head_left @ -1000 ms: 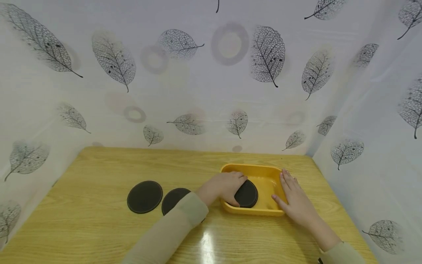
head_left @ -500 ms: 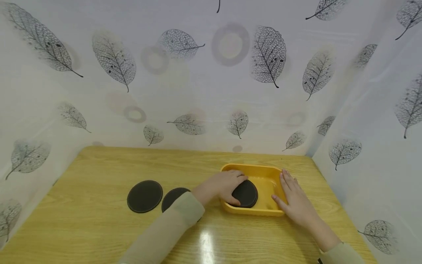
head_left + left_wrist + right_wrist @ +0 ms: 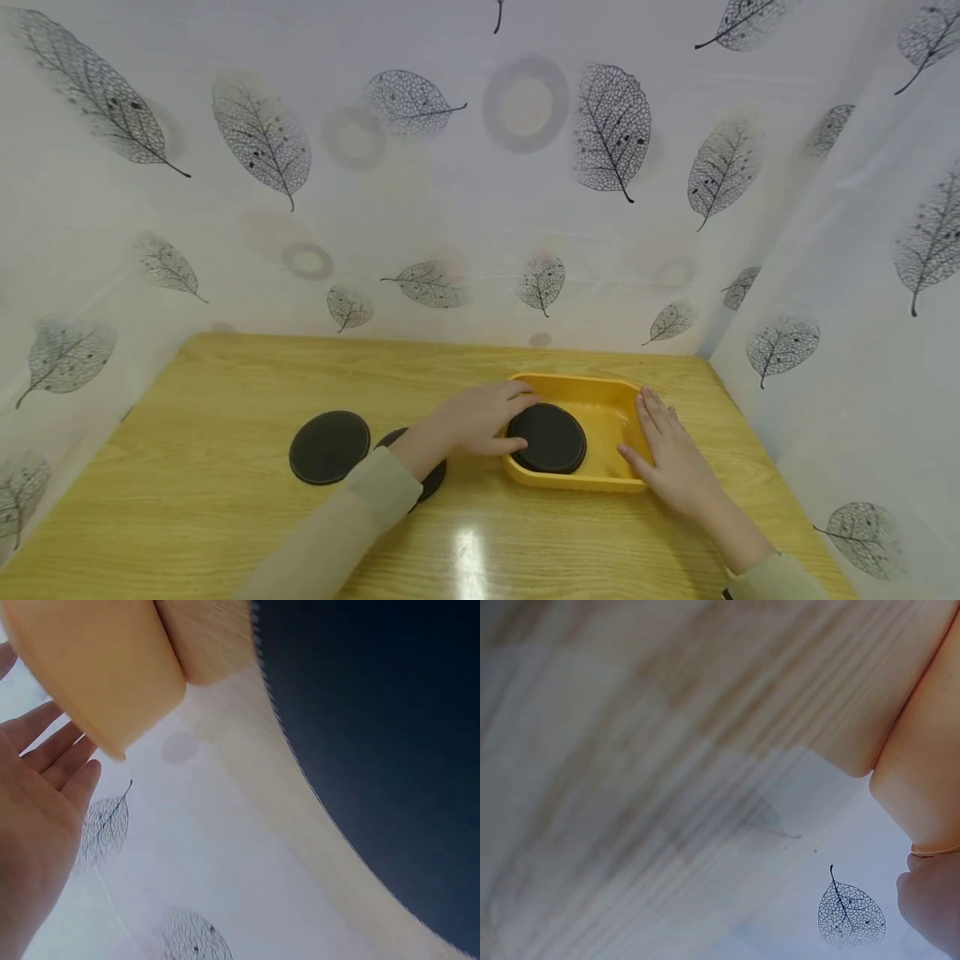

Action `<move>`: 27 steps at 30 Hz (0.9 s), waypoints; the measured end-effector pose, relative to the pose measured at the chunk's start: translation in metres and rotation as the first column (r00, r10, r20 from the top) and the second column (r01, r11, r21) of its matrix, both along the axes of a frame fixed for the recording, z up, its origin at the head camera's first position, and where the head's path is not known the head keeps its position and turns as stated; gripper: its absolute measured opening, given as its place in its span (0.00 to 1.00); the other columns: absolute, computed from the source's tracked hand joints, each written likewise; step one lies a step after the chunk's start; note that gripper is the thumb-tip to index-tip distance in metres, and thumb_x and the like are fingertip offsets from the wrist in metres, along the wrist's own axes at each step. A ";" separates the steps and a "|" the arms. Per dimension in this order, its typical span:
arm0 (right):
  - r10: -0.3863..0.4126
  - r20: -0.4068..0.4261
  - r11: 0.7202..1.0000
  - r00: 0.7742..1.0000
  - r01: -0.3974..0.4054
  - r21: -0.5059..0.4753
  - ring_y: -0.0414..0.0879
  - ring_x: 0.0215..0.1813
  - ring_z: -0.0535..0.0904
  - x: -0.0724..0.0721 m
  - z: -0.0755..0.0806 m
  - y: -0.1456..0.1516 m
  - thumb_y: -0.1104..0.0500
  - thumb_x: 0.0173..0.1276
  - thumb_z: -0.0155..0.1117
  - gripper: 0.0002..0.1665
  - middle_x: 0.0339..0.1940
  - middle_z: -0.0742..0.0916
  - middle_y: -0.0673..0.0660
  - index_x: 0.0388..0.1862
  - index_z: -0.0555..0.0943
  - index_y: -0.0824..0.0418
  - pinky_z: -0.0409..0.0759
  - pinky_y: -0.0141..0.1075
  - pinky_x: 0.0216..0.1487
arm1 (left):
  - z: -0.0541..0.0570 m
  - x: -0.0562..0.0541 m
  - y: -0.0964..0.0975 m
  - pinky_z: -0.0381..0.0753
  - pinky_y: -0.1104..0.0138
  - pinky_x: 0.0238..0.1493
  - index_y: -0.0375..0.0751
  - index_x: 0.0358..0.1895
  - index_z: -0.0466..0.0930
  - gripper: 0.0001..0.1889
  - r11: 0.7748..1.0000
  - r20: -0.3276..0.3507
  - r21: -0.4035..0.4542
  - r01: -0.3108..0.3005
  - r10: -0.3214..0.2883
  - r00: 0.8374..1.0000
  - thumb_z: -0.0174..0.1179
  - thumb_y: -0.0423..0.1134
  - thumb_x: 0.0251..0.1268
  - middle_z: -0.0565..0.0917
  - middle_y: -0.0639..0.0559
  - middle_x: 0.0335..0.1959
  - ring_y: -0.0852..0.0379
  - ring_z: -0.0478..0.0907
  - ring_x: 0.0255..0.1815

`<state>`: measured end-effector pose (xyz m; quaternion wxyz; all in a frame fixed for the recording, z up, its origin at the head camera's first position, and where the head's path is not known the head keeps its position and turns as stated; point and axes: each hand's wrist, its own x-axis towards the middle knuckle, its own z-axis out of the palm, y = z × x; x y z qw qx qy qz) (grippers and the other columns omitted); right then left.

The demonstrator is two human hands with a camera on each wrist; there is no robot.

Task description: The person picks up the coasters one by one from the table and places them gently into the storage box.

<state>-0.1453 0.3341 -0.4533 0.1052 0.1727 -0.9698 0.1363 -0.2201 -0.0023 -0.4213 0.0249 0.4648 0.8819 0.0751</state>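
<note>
A stack of round black coasters [image 3: 553, 439] with stitched edges lies in the left half of the yellow tray [image 3: 609, 421]. My left hand [image 3: 476, 419] is at the tray's left end, fingers over the rim and thumb spread, its fingertips right at the coasters' left edge. On the tray's right end rests my right hand [image 3: 678, 462], with straight fingers along the rim and the thumb toward the inside. In the left wrist view, a black coaster [image 3: 390, 750] looms large on the right, and the tray [image 3: 105, 660] overlaps the fingertips.
Two more black coasters lie on the wooden table [image 3: 247, 533]: one coaster [image 3: 330, 447] in full view, the other coaster [image 3: 433, 482] partly hidden under my left forearm. A white leaf-print curtain [image 3: 450, 208] hangs behind the table and along its sides.
My left hand has drawn back leftward off the coasters in the tray, uncovering more of them. The right hand has stayed at the tray's right end.
</note>
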 end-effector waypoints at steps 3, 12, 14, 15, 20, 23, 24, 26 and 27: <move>0.006 -0.015 1.000 1.000 -0.006 0.000 0.72 0.85 0.56 0.000 0.000 0.000 0.45 0.80 0.61 0.50 0.85 0.59 0.76 0.81 0.57 0.80 0.25 0.27 0.86 | -0.002 0.004 -0.012 0.70 0.54 0.82 0.43 0.82 0.66 0.37 0.999 -0.031 0.032 -0.002 0.003 1.000 0.61 0.57 0.79 0.70 0.45 0.81 0.46 0.69 0.81; -0.003 0.019 1.000 1.000 0.003 0.001 0.72 0.86 0.55 0.002 0.001 0.000 0.45 0.80 0.61 0.51 0.86 0.57 0.75 0.82 0.56 0.79 0.29 0.35 0.89 | -0.002 0.021 -0.052 0.75 0.53 0.79 0.42 0.80 0.69 0.36 0.994 -0.072 0.099 -0.050 0.057 0.996 0.64 0.55 0.77 0.72 0.44 0.79 0.46 0.73 0.78; -0.004 0.024 1.000 1.000 0.004 -0.001 0.72 0.86 0.54 0.002 0.001 -0.001 0.44 0.80 0.60 0.51 0.86 0.57 0.75 0.82 0.56 0.79 0.31 0.37 0.90 | -0.002 0.025 -0.063 0.75 0.52 0.78 0.41 0.80 0.68 0.36 0.993 -0.057 0.102 -0.064 0.070 0.996 0.64 0.55 0.77 0.72 0.43 0.79 0.45 0.73 0.78; -0.003 0.025 1.000 1.000 0.003 -0.001 0.72 0.86 0.54 0.003 0.001 -0.001 0.44 0.80 0.60 0.51 0.86 0.57 0.75 0.82 0.56 0.79 0.32 0.38 0.90 | -0.003 0.027 -0.068 0.75 0.52 0.78 0.41 0.80 0.68 0.36 0.992 -0.050 0.102 -0.069 0.075 0.996 0.63 0.54 0.77 0.72 0.43 0.79 0.45 0.73 0.78; 0.002 0.021 1.000 1.000 -0.002 -0.004 0.72 0.86 0.54 0.002 0.001 -0.001 0.45 0.80 0.60 0.50 0.86 0.57 0.76 0.82 0.56 0.80 0.27 0.33 0.88 | -0.008 0.036 -0.094 0.76 0.50 0.76 0.40 0.79 0.69 0.35 0.988 -0.017 0.118 -0.100 0.103 0.995 0.64 0.54 0.77 0.73 0.41 0.78 0.44 0.74 0.77; 0.003 0.017 1.000 1.000 -0.003 -0.003 0.72 0.86 0.54 0.002 0.000 -0.001 0.46 0.80 0.61 0.50 0.86 0.56 0.76 0.82 0.55 0.80 0.24 0.29 0.86 | -0.013 0.040 -0.108 0.76 0.50 0.76 0.39 0.79 0.69 0.35 0.985 0.004 0.120 -0.124 0.124 0.992 0.64 0.53 0.77 0.73 0.41 0.78 0.43 0.74 0.77; 0.004 0.016 1.000 1.000 -0.004 -0.005 0.73 0.86 0.54 0.002 0.000 -0.001 0.46 0.80 0.61 0.50 0.86 0.56 0.76 0.82 0.55 0.80 0.23 0.28 0.85 | -0.015 0.041 -0.112 0.76 0.49 0.76 0.39 0.79 0.69 0.36 0.984 0.007 0.119 -0.130 0.130 0.991 0.64 0.53 0.77 0.73 0.41 0.78 0.42 0.74 0.77; 0.005 0.013 1.000 1.000 -0.005 -0.004 0.72 0.86 0.54 0.002 0.000 -0.001 0.46 0.80 0.61 0.50 0.86 0.56 0.76 0.82 0.55 0.80 0.23 0.28 0.85 | -0.019 0.043 -0.119 0.76 0.49 0.76 0.39 0.79 0.69 0.36 0.984 0.008 0.109 -0.142 0.142 0.990 0.64 0.54 0.76 0.73 0.41 0.78 0.42 0.73 0.77; 0.005 0.011 1.000 1.000 -0.005 -0.003 0.72 0.85 0.55 0.002 0.000 -0.001 0.46 0.80 0.61 0.50 0.86 0.57 0.76 0.82 0.55 0.80 0.24 0.29 0.86 | -0.021 0.045 -0.122 0.77 0.49 0.76 0.38 0.79 0.68 0.36 0.984 0.006 0.102 -0.147 0.147 0.989 0.64 0.54 0.76 0.73 0.41 0.78 0.42 0.73 0.77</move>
